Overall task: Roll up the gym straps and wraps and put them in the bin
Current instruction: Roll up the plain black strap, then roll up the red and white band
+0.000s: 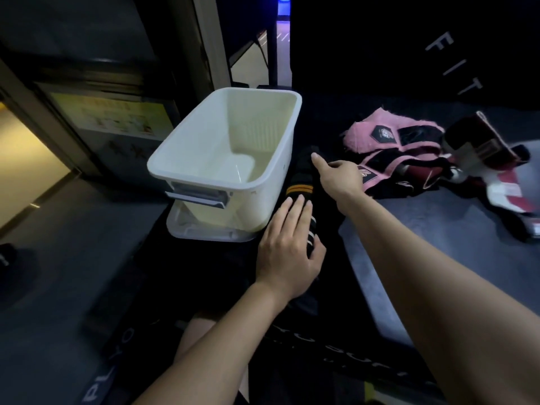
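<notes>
The left hand lies flat on the black strap, grip wide; the right hand points beyond. Pin the near end, roll tightly toward the bin just left.

Gym, dark rubber floor, "FIT" wall lettering

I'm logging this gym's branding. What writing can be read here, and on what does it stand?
"FIT": white letters on the dark wall.
"PL" and "YO", partly cut off: dark mat by the knees.
Yellow poster: too blurred to read.
Pink wraps: badge unreadable.
White bin: no text.
</notes>
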